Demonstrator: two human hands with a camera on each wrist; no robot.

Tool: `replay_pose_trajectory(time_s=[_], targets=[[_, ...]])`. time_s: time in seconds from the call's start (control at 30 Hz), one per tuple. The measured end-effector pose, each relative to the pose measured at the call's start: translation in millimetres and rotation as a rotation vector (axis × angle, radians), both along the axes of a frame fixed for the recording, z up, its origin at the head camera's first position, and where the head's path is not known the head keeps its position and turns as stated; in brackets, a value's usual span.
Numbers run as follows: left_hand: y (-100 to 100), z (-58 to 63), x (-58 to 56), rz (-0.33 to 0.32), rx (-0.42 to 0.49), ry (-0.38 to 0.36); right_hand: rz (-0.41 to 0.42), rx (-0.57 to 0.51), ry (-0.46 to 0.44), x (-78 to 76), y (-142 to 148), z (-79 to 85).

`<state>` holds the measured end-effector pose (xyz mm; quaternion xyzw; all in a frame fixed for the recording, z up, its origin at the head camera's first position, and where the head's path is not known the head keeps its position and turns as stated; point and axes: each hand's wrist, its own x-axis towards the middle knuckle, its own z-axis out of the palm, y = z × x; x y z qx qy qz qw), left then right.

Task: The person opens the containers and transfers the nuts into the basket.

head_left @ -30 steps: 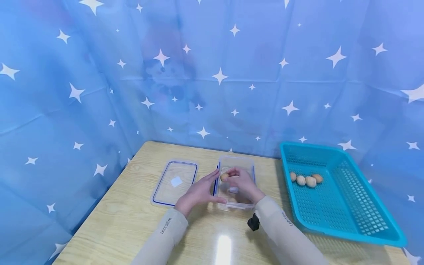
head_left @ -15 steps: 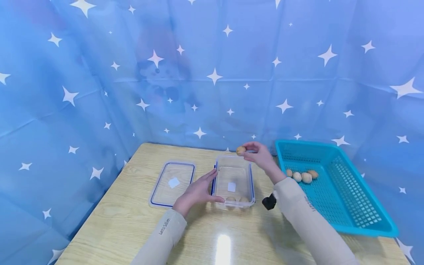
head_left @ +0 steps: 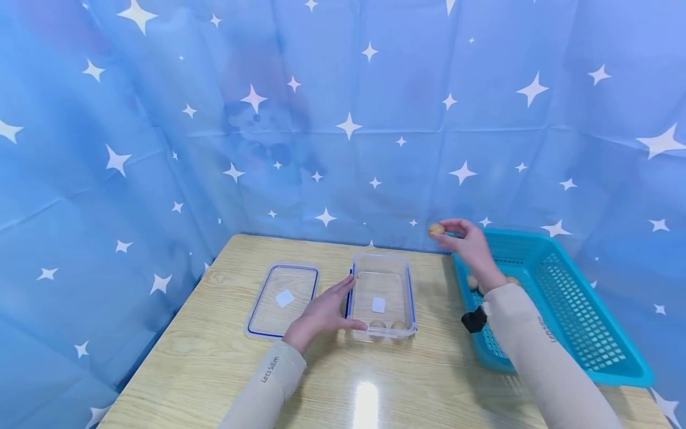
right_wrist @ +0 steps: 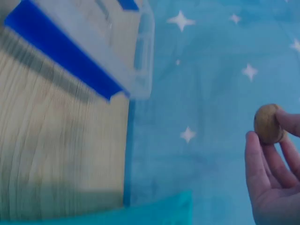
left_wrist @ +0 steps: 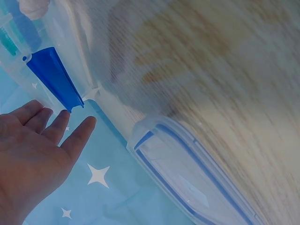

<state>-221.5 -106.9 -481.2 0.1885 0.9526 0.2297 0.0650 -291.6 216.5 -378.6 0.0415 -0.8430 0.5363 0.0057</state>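
Observation:
My right hand [head_left: 467, 241] pinches a tan walnut [head_left: 436, 230] between thumb and fingers, raised near the basket's back left corner; the walnut [right_wrist: 268, 124] also shows plainly in the right wrist view. My left hand [head_left: 324, 310] has its fingers spread along the left side of a clear plastic box [head_left: 411, 298] with blue clips. In the left wrist view, the fingertips of that hand [left_wrist: 35, 150] reach the box's blue clip [left_wrist: 55, 77]. Two walnuts [head_left: 398, 325] lie at the near end inside the box.
A turquoise basket [head_left: 616, 342] stands on the right, with walnuts [head_left: 472, 282] partly hidden behind my right forearm. The box's clear lid [head_left: 259, 310], edged in blue, lies left of the box on the wooden table [head_left: 203, 351]. A blue star-patterned cloth [head_left: 300, 143] hangs behind.
My right hand has lifted the walnut up out of the box and carried it rightward to the basket's back left corner. The left hand has stayed at the box's side.

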Motion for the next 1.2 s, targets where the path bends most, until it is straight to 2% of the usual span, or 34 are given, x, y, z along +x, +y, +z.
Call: replay_pose_trajectory(time_s=[0.13,0.47,0.7,0.83,0.97,1.2], targets=[[-0.2,-1.6,-0.1,0.007,0.001,-0.005,-0.06,0.018,0.0,-1.8,19.1,-7.1],[-0.4,-1.7,2.0,0.008,0.004,-0.009,-0.189,0.07,-0.014,3.1,65.8,-37.4],[1.9,-0.1,3.5,0.004,-0.001,-0.008,-0.239,0.126,-0.02,11.1,94.6,-55.2],[4.3,-0.3,3.9,-0.002,-0.007,-0.007,-0.265,0.117,-0.028,17.9,114.1,-65.5],[6.3,-0.2,3.7,-0.009,-0.011,-0.011,-0.296,0.099,-0.063,21.7,133.9,-77.0],[6.8,1.3,-0.4,-0.005,-0.006,-0.003,-0.344,0.141,-0.152,22.2,165.6,-89.5]])
